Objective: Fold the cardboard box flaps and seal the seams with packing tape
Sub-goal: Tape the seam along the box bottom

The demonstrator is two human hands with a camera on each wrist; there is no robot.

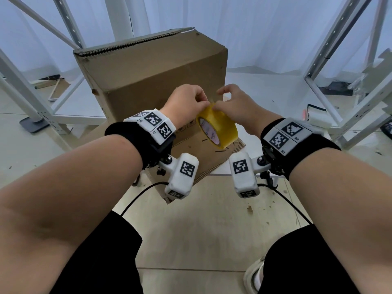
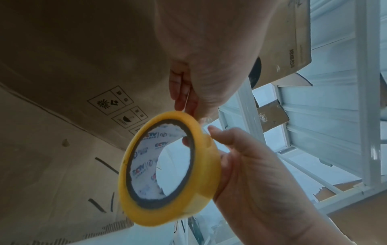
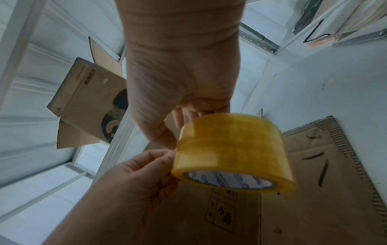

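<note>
A large brown cardboard box (image 1: 152,77) stands on a white platform, one flap (image 1: 212,160) lying flat toward me. In front of it, both hands hold a roll of yellow packing tape (image 1: 220,128) in the air, clear of the box. My left hand (image 1: 199,102) pinches the top rim of the roll (image 2: 207,174). My right hand (image 1: 222,102) grips the same roll from the other side; in the left wrist view, one right fingertip shows inside the core. The right wrist view shows the roll (image 3: 230,145) between both sets of fingers. No loose tape end shows clearly.
White metal shelf frames stand at left (image 1: 31,92) and right (image 1: 331,66). A smaller printed cardboard box (image 3: 83,102) lies beyond the frame. A white foam piece (image 1: 318,117) sits at right. Tiled floor, cables and my legs are below.
</note>
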